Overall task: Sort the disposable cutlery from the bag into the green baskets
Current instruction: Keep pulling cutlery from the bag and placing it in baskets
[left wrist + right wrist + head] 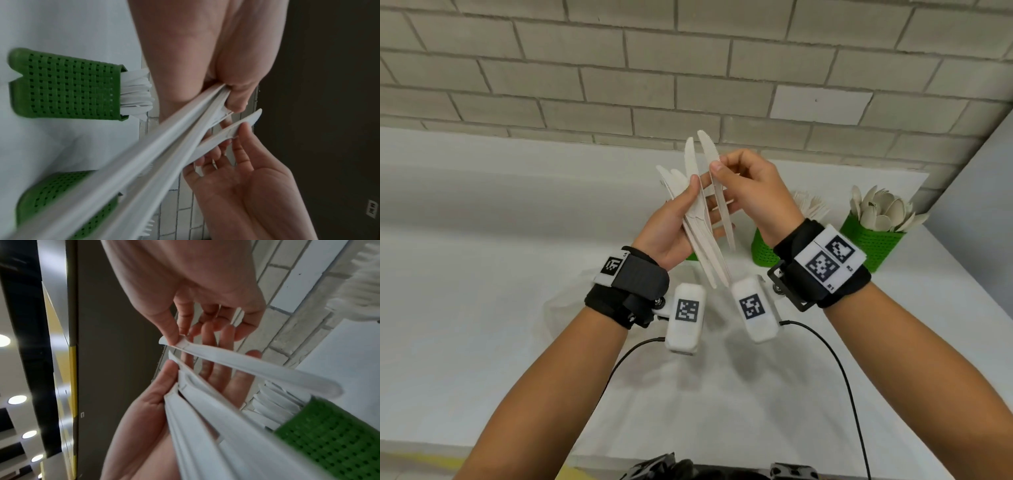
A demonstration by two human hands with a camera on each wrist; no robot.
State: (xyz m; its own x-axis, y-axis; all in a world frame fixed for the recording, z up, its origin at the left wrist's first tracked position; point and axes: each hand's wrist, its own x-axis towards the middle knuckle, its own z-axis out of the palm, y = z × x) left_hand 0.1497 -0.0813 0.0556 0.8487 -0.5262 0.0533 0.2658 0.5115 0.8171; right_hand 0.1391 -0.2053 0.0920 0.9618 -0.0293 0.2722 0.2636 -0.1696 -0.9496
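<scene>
Left hand (671, 226) grasps fanned bundle of flat white knives (697, 219); right hand (753, 192) pinches one serrated knife (717, 192); perforated green baskets (871, 245) near table's right edge.

Disposable cutlery and green baskets

White knives (697, 219): fanned bundle, blades toward 12 o'clock; one knife (717, 192) splayed at 1 o'clock. Three green baskets: spoon basket (873, 243) at 3 o'clock, fork basket (763, 251) between, third basket (65, 91) holding knives.

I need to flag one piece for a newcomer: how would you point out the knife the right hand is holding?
Start at the two raised hands before the brick wall. The left hand grips a fanned bundle of cutlery; the right hand pinches a single knife, which stands apart from that bundle, serrated tip uppermost.
</scene>
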